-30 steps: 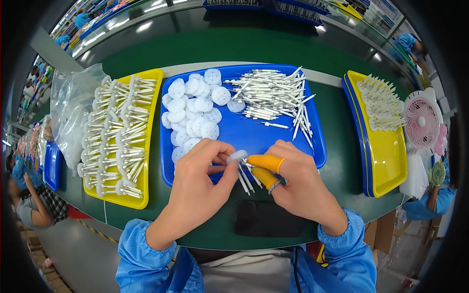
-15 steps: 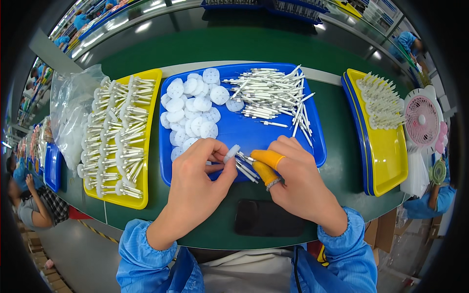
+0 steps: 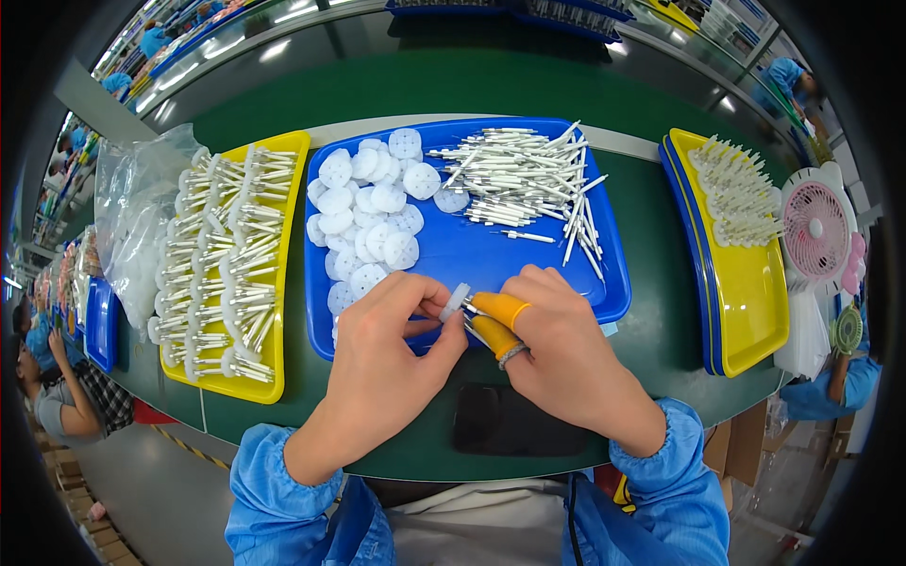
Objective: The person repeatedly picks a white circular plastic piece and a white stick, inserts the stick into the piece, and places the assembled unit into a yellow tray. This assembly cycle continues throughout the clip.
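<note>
Over the front of the blue tray (image 3: 458,257), my left hand (image 3: 382,349) pinches a translucent white plastic disc (image 3: 456,300) on edge between thumb and fingers. My right hand (image 3: 566,344) wears yellow finger cots (image 3: 500,308) on its thumb and index finger. Those two fingers close around a thin white rod with a metal tip, pressed against the disc's right side; the rod is mostly hidden. Loose discs (image 3: 387,198) lie heaped in the tray's left part. A pile of white rods (image 3: 519,179) fills its back right.
A yellow tray (image 3: 269,373) at left holds discs bristling with rods. Beside it lies a clear plastic bag (image 3: 137,217). Another yellow tray (image 3: 750,307) at right, stacked on blue ones, carries similar pieces. A pink-and-white fan (image 3: 816,231) stands beyond; a black phone (image 3: 514,422) lies in front.
My right hand has shifted slightly left, its covered fingertips closer against the disc. Rods that stuck out below the disc are now mostly hidden behind the fingers. The disc has turned more edge-on.
</note>
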Demonstrator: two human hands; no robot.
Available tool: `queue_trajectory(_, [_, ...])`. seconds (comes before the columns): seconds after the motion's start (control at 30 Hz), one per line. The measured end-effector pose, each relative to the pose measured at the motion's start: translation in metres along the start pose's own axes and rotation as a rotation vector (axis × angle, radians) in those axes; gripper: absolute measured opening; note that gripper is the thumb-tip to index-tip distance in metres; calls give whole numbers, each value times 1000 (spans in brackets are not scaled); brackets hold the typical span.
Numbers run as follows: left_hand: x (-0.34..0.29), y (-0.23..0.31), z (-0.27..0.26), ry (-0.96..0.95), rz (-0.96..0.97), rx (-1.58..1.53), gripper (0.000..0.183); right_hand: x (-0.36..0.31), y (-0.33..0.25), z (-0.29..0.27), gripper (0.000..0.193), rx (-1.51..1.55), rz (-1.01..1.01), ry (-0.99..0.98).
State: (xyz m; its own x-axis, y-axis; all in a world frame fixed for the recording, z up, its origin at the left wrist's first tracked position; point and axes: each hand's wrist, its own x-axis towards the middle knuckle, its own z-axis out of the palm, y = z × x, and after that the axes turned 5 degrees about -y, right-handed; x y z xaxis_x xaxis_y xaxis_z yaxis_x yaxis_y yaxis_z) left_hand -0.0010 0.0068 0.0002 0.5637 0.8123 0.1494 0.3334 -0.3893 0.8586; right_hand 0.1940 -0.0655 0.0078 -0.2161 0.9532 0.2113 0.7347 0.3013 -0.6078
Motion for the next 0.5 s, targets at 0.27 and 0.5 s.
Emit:
queue_trajectory(0.27, [-4,1,-3,41,74,72,17,-1,-10,8,27,97,4,129])
queue_trajectory(0.5, [-9,3,-3,-20,45,179,16,3,-13,18,23,111,53,122])
